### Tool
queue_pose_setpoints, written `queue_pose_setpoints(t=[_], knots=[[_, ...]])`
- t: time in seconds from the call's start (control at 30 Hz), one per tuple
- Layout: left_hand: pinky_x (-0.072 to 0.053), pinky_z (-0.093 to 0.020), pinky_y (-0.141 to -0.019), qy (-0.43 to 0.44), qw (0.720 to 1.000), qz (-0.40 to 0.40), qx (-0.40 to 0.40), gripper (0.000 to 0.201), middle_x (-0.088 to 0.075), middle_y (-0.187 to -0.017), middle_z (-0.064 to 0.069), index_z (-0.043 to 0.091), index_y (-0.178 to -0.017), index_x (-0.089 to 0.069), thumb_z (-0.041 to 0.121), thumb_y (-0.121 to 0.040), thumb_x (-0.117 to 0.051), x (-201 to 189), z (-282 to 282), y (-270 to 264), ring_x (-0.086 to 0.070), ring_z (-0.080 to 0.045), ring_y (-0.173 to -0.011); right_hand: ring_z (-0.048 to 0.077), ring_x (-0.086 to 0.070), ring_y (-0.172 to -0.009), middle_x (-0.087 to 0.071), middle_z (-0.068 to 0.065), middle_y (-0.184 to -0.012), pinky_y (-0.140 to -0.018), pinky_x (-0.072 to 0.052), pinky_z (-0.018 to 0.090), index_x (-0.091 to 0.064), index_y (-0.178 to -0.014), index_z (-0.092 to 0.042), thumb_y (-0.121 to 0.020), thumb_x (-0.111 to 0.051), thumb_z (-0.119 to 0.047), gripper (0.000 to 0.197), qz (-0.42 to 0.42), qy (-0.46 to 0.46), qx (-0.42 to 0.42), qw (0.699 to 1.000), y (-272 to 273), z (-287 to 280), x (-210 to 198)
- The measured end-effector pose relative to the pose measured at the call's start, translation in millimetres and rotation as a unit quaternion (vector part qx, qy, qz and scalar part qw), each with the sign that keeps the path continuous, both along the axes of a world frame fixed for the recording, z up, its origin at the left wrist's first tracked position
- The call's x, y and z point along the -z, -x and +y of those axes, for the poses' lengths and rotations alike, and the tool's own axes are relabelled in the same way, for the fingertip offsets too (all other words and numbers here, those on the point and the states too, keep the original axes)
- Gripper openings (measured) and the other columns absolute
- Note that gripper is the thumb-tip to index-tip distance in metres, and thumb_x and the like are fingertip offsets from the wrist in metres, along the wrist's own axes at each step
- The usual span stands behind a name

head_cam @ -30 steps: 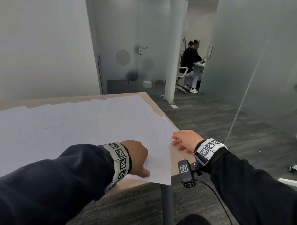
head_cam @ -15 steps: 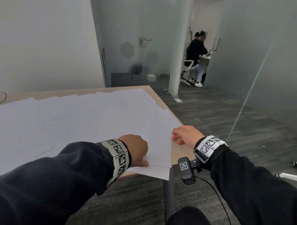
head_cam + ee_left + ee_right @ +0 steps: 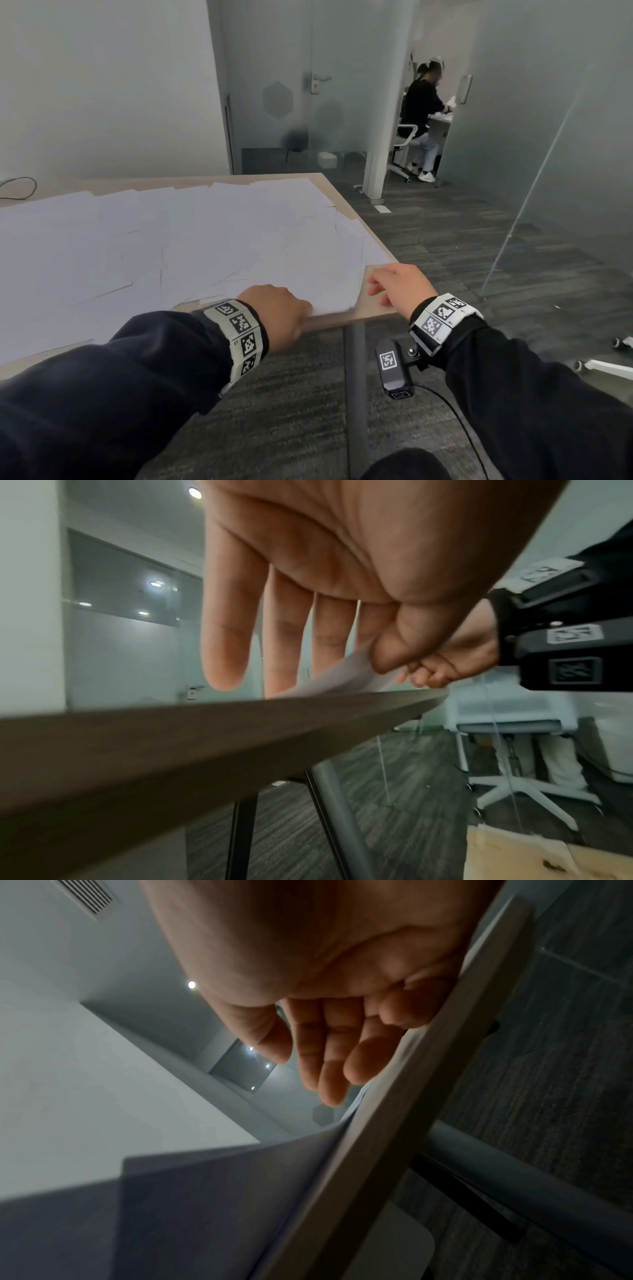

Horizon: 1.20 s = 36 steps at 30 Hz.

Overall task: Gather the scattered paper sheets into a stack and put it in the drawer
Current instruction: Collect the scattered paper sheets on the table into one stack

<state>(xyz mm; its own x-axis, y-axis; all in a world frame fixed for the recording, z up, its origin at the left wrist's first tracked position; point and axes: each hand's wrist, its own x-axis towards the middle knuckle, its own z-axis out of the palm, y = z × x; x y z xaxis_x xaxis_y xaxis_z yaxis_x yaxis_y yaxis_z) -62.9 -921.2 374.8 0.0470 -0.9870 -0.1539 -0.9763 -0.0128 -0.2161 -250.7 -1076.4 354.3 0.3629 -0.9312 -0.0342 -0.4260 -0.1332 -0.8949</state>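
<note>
Paper sheets (image 3: 191, 246) lie spread and overlapping over most of the wooden table (image 3: 373, 310); none is stacked and no drawer is in any view. Change since half a second ago: the nearest sheet (image 3: 337, 296), which hung over the near table edge, now has its near corner raised off the surface and sits further in, pinched between thumb and fingers of the left hand (image 3: 281, 317); the left wrist view confirms the thumb (image 3: 394, 653) on top of the sheet corner. Right hand (image 3: 399, 286) holds nothing, fingers loosely extended, resting on bare table at the corner just beside the sheets, roughly as before. Judgement: gathering has only begun, first sheet in hand. Counts: hands 2; table 1; sheets well over a dozen, exact number not countable because of overlap.
</note>
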Motion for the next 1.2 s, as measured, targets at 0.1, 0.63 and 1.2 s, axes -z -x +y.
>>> queue_pose_setpoints(t=[0.1,0.63,1.2], knots=[[-0.043,-0.029,-0.062,0.048,0.998,0.035,-0.036,0.027,-0.063,-0.082,0.005,0.030,-0.098,-0.060,0.028,-0.098,-0.034,-2.0,2.1,-2.6,-0.058,-0.018,-0.072,0.016,-0.057,-0.051,-0.074,0.002,-0.074,-0.048,-0.042,0.025,-0.068,-0.086,-0.009,-0.086,-0.051,-0.026,0.024,0.014,-0.029,-0.004,0.999,6.3,12.8,2.5],[-0.051,-0.028,-0.087,0.236,0.919,0.317,0.012,0.008,-0.072,-0.099,0.020,0.035,-0.095,-0.071,0.035,-0.090,-0.066,-3.7,12.6,-3.8,-0.064,0.001,-0.096,0.031,-0.066,-0.072,-0.071,0.013,-0.095,-0.063,-0.049,0.035,-0.060,-0.115,-0.010,-0.091,-0.061,-0.037,0.036,-0.111,-0.238,0.016,0.965,-16.6,2.6,4.4],[-0.017,-0.046,-0.118,0.030,0.974,0.186,-0.126,0.082,-0.025,-0.160,0.010,0.039,-0.152,-0.013,0.076,-0.083,-0.039,22.6,32.3,-11.2,-0.025,-0.014,-0.146,0.033,-0.066,-0.102,-0.072,0.013,-0.104,-0.095,-0.051,0.049,-0.068,-0.097,-0.010,-0.083,-0.069,-0.015,0.015,-0.100,-0.208,-0.001,0.973,20.4,26.2,2.9]])
